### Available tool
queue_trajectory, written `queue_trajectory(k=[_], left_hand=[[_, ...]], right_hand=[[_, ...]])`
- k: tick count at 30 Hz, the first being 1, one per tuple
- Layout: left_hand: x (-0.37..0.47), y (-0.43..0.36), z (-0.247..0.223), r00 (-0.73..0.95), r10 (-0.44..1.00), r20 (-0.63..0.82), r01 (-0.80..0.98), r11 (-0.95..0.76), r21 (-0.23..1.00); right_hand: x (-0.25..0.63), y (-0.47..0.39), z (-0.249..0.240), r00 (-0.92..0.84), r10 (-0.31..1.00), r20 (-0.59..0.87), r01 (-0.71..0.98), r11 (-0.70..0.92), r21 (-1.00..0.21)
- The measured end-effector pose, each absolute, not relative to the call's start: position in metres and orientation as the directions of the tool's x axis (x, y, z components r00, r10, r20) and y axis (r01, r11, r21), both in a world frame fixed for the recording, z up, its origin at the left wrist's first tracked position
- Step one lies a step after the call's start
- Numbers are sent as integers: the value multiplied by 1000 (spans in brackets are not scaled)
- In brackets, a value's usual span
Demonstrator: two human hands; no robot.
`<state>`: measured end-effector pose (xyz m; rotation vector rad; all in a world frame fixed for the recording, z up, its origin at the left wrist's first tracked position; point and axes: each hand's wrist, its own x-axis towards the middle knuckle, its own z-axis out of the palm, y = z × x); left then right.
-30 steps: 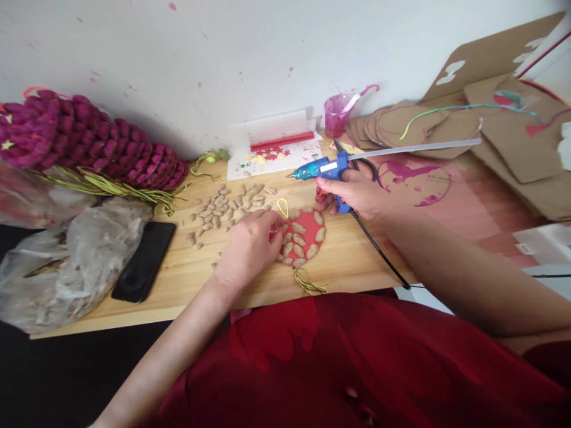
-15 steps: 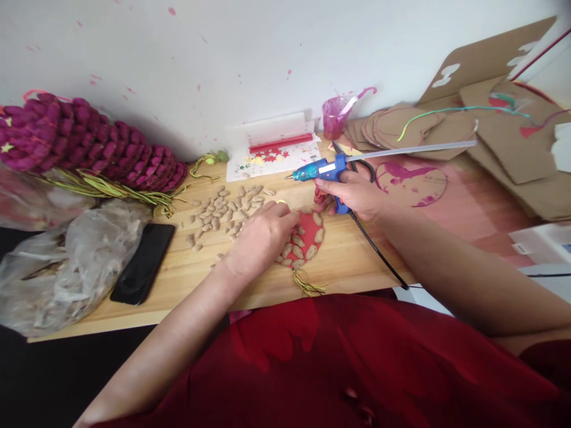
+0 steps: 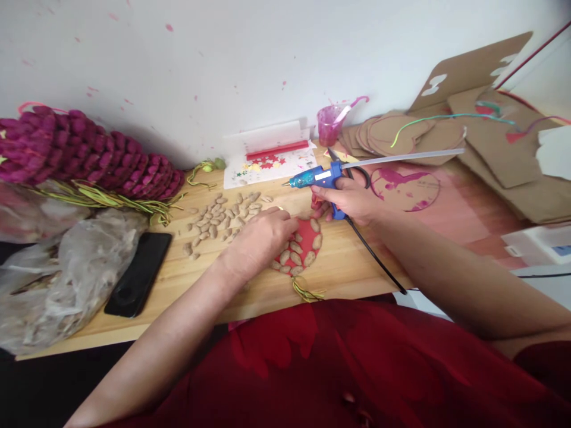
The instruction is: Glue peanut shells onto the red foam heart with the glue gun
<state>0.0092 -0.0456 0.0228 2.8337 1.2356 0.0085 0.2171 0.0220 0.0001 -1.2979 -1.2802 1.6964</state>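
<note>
On a wooden table [image 3: 352, 270] lies a round red disc [image 3: 307, 234] studded with ridged peanuts [image 3: 296, 258]. Over its left side curls the left hand [image 3: 264, 238], its hold hidden from view. The right hand [image 3: 352, 199] grips a blue plastic glue gun [image 3: 328, 176]; loose peanuts [image 3: 213, 231] scatter leftward.

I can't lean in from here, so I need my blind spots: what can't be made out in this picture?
All in the head view:
- What the left hand has in its grip, if anything: hidden by the hand itself.
- The upper-left part of the red disc: covered by that hand.
- Contents of the plastic bag beside the phone: blurred by cloudy, crumpled plastic.
- The far end of the purple stack: cut off by the left edge.
</note>
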Motion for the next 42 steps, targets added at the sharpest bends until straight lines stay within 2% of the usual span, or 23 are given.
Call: queue_trajectory(k=[11, 14, 17, 20, 22, 24, 26, 29, 34, 38, 42], left_hand=[[9, -42, 22, 701, 712, -47, 712, -695, 100], [8, -40, 19, 700, 714, -31, 709, -689, 151], [1, -33, 18, 651, 758, 42, 708, -626, 327], [-10, -21, 20, 489, 869, 77, 617, -407, 673], [-18, -12, 22, 357, 934, 21, 415, -178, 892], [-25, -6, 20, 265, 963, -53, 120, 22, 992], [-29, -3, 16, 231, 965, -124, -146, 161, 976], [-33, -2, 6, 269, 942, -200, -339, 287, 896], [-38, -4, 0, 281, 936, -211, -415, 317, 853], [-36, -5, 1, 307, 925, -225, -411, 342, 845], [-34, -6, 2, 323, 918, -230, -423, 358, 833]], right_hand=[[217, 24, -4, -312, 899, -308, 53, -307, -950], [218, 24, -6, -323, 899, -296, 31, -302, -953], [220, 23, -5, -334, 902, -274, 5, -289, -957], [224, 21, 0, -327, 922, -208, -62, -240, -969], [228, 19, 5, -317, 934, -163, -114, -208, -972], [230, 15, 10, -311, 946, -92, -170, -150, -974], [232, 11, 14, -334, 940, -64, -207, -139, -968], [232, 3, 15, -387, 922, -2, -216, -93, -972], [231, -9, 14, -456, 887, 76, -155, 5, -988], [229, -17, 13, -451, 888, 92, -20, 93, -995], [227, -20, 11, -445, 879, 171, 83, 230, -970]])
